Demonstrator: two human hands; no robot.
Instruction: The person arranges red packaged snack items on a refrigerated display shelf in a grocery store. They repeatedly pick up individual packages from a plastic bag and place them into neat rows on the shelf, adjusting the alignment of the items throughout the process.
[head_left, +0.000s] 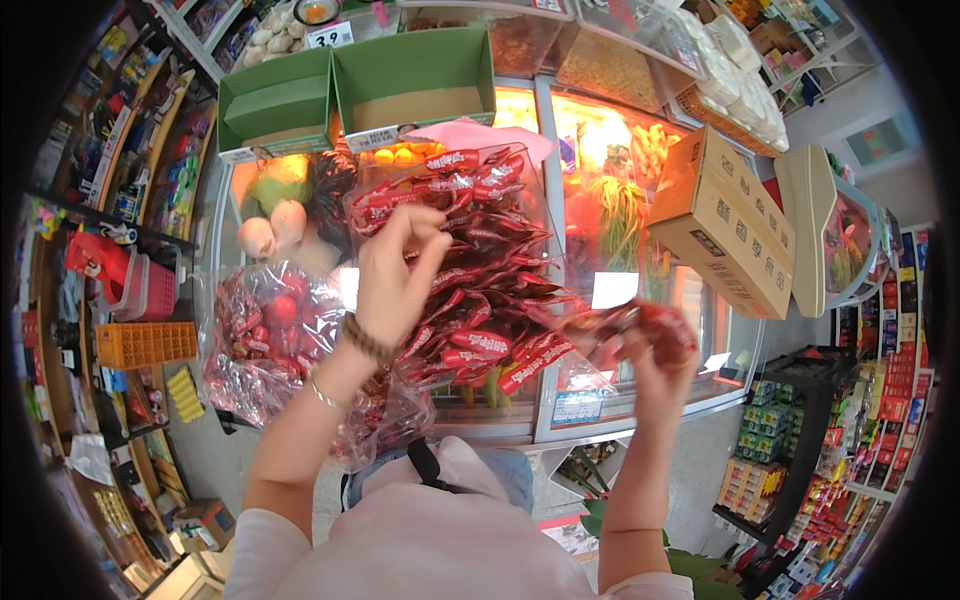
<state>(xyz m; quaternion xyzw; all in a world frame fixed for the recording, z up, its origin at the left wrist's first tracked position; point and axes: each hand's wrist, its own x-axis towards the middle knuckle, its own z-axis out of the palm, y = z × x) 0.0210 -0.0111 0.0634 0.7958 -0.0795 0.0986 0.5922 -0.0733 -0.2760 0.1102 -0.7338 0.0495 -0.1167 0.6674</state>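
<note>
My left hand (405, 274) hovers over a heap of red snack packets (487, 285), its fingers loosely curled and the thumb apart from the forefinger. Nothing shows between them. On the right, blurred by motion, my right hand (660, 360) grips red packets (667, 322) that trail towards the heap; how many it holds is unclear. The heap lies on a clear plastic bag (592, 375) on a glass-topped display case (544, 300). Left of it, a second clear bag (232, 330) holds more red-wrapped pieces, partly hidden by my left forearm.
Two green cartons (412, 75) stand at the case's back edge, near clear food bins (615, 67). A cardboard box (724, 225) sits tilted at the right, beside a cream-coloured scale (810, 225). Produce (622, 217) shows under the glass. Stocked shelves (892, 360) flank both sides.
</note>
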